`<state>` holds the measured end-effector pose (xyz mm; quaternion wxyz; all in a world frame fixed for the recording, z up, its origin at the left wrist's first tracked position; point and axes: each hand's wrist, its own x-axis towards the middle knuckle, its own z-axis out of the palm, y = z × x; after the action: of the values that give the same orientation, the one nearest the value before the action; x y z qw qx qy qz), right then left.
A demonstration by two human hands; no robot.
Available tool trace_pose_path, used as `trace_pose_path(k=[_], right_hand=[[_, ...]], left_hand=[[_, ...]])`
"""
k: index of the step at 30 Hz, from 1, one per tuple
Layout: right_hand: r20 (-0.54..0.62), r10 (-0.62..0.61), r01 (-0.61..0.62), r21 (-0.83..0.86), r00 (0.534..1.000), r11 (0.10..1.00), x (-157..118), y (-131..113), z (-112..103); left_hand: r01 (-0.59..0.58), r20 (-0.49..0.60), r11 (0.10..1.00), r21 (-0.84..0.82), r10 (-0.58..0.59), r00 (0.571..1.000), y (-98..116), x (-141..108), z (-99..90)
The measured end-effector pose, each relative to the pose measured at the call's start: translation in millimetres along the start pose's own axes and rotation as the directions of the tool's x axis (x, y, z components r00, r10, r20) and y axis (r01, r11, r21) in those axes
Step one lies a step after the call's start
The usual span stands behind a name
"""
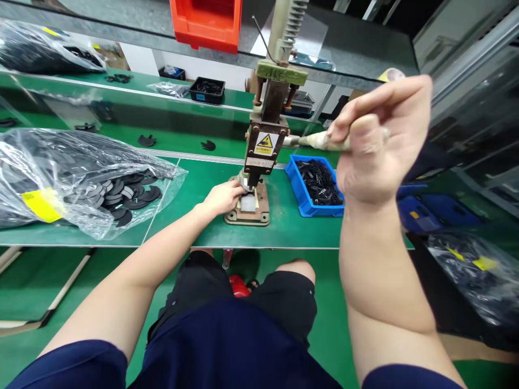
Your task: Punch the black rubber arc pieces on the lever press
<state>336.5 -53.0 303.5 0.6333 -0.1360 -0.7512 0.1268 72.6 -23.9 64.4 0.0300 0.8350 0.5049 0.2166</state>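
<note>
A hand press (265,132) with a warning label stands on the green table. My right hand (381,129) is raised at its right, fingers wrapped round the pale, wrapped handle (320,141) of its lever. Down at the press base (263,205), my left hand (224,197) has its fingertips together just beside the press head, at a small light plate (248,203). Whatever those fingertips hold is too small and too covered to make out.
Right of the press sits a blue bin (305,208) of black parts. A clear bag (93,178) of black curved pieces lies at the left. Two loose black pieces lie behind. An orange bin (206,24) rests on the shelf above (133,19).
</note>
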Motion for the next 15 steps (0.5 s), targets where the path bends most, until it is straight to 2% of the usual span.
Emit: trace_pose_path(k=[6,15], right_hand=[[0.046,0.027,-0.029,0.025,0.999,0.999,-43,6,1],[0.085,0.012,0.004,-0.179,0.996,0.984,-131,13,8]], left_hand=[[-0.024,-0.047,0.999,-0.047,0.022,0.999,-2,1,5.6],[-0.029,-0.112,0.989,-0.145,0.013,0.994,-2,-3,11.8]])
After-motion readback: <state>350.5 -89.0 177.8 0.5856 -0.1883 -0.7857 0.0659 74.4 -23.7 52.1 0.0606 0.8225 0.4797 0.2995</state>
